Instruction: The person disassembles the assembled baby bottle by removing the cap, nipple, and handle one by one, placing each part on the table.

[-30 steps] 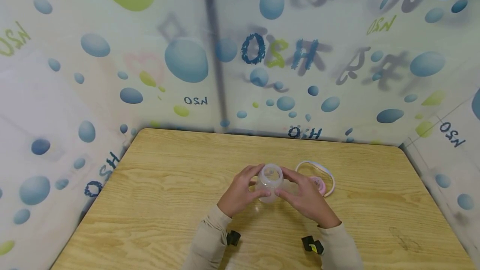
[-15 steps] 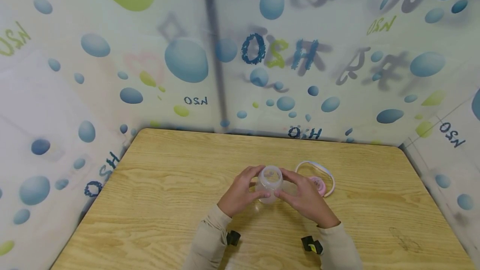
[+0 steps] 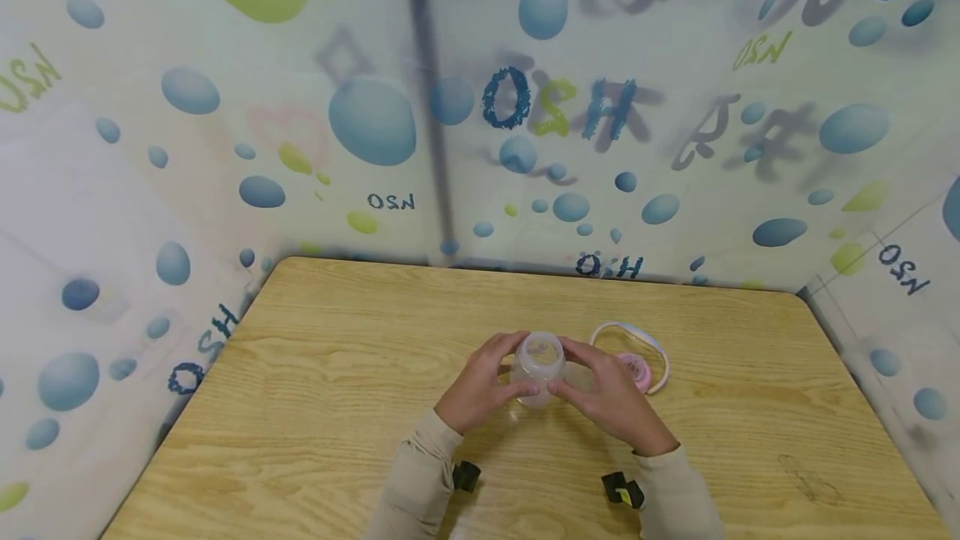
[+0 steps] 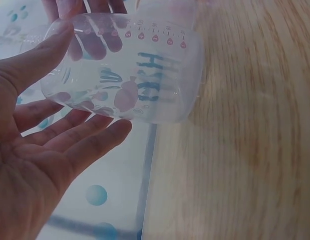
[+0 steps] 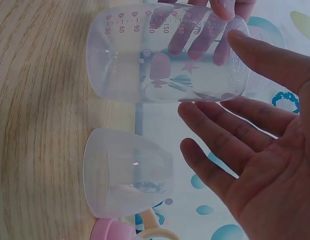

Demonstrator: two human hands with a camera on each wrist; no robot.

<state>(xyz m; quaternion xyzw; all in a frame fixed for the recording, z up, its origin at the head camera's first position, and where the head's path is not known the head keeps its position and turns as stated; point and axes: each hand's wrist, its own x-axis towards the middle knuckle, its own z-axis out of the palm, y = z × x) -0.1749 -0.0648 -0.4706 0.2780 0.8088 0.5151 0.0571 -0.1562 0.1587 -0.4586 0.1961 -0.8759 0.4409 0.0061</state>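
Observation:
A clear baby bottle (image 3: 538,386) with an uncovered mouth stands upright over the table, between both hands. Pink measuring marks and printed pictures show on its wall in the left wrist view. My left hand (image 3: 474,388) grips its left side, thumb on the near face and fingers around the far side. From the other side, my right hand (image 3: 615,397) holds it in the same way, high near the shoulder. In the right wrist view, a clear dome-shaped cap (image 5: 128,170) rests beside the bottle, below the right fingers (image 5: 210,140).
To the right of the bottle lies a pink ring piece (image 3: 637,372) with a pale looped handle (image 3: 651,340). The wooden table (image 3: 337,407) meets a patterned wall (image 3: 480,165) at the back. Black wrist mounts (image 3: 467,476) sit beneath the sleeves.
The bottle's mouth has shifted very slightly toward me, mostly in the first half second. Both hands keep their hold, almost still.

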